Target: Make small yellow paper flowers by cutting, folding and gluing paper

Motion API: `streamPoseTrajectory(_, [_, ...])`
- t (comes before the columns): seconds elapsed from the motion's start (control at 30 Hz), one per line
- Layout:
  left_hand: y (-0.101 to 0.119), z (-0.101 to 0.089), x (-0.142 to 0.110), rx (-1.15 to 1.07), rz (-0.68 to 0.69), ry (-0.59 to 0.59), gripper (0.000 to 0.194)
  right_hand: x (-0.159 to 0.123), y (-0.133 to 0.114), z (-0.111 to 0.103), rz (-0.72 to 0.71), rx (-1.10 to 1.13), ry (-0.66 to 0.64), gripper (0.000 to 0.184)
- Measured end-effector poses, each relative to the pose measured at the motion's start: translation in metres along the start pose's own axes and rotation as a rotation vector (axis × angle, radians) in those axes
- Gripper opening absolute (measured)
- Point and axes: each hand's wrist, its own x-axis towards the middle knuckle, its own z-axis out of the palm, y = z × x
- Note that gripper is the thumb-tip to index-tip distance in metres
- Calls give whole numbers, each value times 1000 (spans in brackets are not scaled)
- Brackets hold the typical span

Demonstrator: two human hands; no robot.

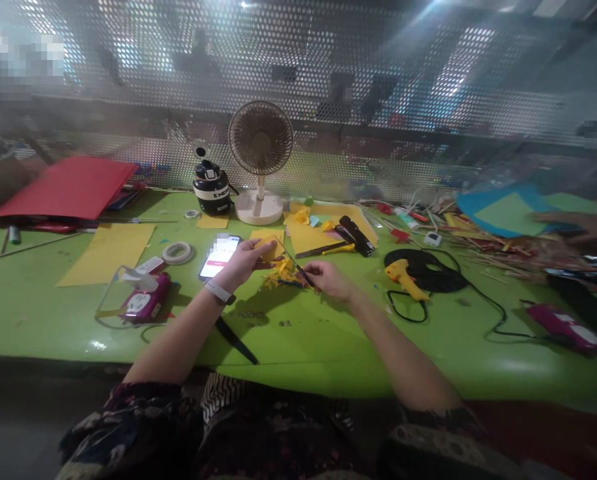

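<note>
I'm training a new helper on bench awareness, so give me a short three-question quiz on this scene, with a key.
1. True or false: as pictured, the roll of tape lies left of the phone.
2. What is in the right hand?
A) a glue gun
B) a slim tool
C) a bottle
3. Fill in the colour: the left hand holds a ____ piece.

Key: 1 true; 2 B; 3 yellow.

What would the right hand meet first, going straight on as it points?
Probably the yellow scraps just ahead of the right hand, though the depth between them is unclear.
</note>
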Motion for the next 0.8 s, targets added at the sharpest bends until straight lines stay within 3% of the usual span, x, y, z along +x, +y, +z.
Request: streamPoseTrajectory(0.8, [-8,-5,4,40,2,-59,30,-1,-4,2,12,22,16,57])
